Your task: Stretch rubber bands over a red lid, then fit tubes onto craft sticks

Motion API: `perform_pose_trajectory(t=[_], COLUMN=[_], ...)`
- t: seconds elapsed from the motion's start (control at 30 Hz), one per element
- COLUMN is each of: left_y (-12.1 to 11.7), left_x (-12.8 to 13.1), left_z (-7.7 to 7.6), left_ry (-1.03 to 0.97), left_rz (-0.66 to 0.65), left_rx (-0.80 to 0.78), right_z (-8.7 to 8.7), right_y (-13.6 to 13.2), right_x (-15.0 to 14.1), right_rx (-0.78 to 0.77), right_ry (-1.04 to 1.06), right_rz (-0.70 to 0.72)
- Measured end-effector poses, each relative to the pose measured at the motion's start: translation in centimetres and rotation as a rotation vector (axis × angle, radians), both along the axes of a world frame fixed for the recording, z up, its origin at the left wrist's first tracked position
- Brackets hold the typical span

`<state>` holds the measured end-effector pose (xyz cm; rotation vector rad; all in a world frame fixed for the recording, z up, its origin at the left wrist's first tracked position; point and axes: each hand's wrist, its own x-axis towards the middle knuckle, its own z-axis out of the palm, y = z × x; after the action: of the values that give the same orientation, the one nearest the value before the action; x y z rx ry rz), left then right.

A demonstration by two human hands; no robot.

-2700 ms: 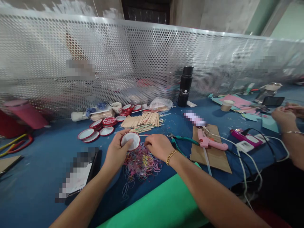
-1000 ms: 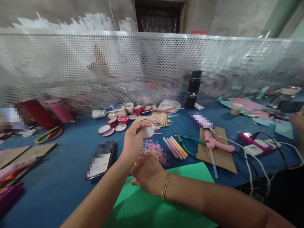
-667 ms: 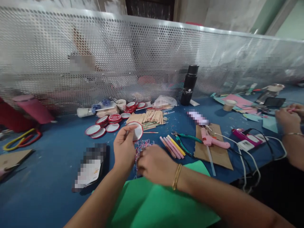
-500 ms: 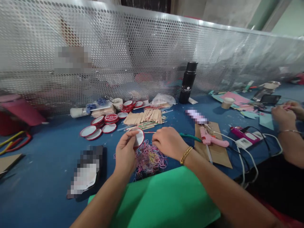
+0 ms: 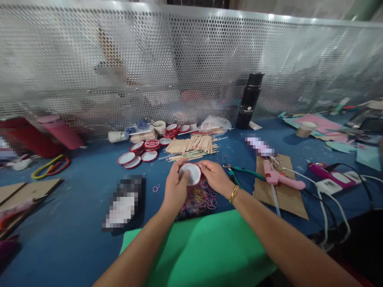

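1. The lid (image 5: 194, 173) is up off the table (image 5: 74, 207), toward the middle of its near edge, above the far side of the loops (image 5: 200, 199). Its white face looks up at the wearer.
2. The left hand (image 5: 176, 185) is clamped on the lid, thumb over the white face. Firm but light pressure should do; thumb closer to the rim would leave more of the face free.
3. The right hand (image 5: 214, 175) has its fingers drawn in at the lid's right rim. Whether they pinch it or only touch it, I cannot tell. Best to let these fingers do the fine work while the left steadies.
4. Working low over the loops seems wise, so anything dropped lands among them, short of the green sheet (image 5: 206, 247) at the near edge. One stray loop (image 5: 156, 188) lies left of the heap.
5. The right elbow wants care: the glue gun (image 5: 281, 178) lies on cardboard (image 5: 299, 205) toward the table's right, its cord (image 5: 320, 199) running to the near edge.
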<state>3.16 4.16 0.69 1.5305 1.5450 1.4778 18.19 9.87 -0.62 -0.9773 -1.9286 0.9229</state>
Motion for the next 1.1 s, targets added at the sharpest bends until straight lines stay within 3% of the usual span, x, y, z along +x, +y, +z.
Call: perform_pose_trajectory(t=[0.23, 0.5, 0.7, 0.87, 1.1], left_y=[0.1, 0.6, 0.6, 1.1, 1.2], left_x=[0.2, -0.1, -0.8, -1.7, -2.7], left_z=[0.3, -0.8, -0.7, -0.3, -0.1], left_ry=[0.056, 0.075, 0.067, 0.022, 0.005], left_rz=[0.010, 0.013, -0.004, -0.052, -0.018], left_rx=[0.038, 0.002, -0.015, -0.070, -0.099], right_z=[0.1, -0.8, -0.9, 0.3, 2.0], right_y=[0.1, 0.7, 0.9, 1.1, 1.1], right_x=[-0.2, -0.2, -0.5, 0.4, 2.4], right_rx=[0.020, -0.001, 0.000, 0.025, 0.141], right_ry=[0.111, 0.061, 0.001, -0.142, -0.498], right_rz=[-0.012, -0.051, -0.089, -0.029, 0.020])
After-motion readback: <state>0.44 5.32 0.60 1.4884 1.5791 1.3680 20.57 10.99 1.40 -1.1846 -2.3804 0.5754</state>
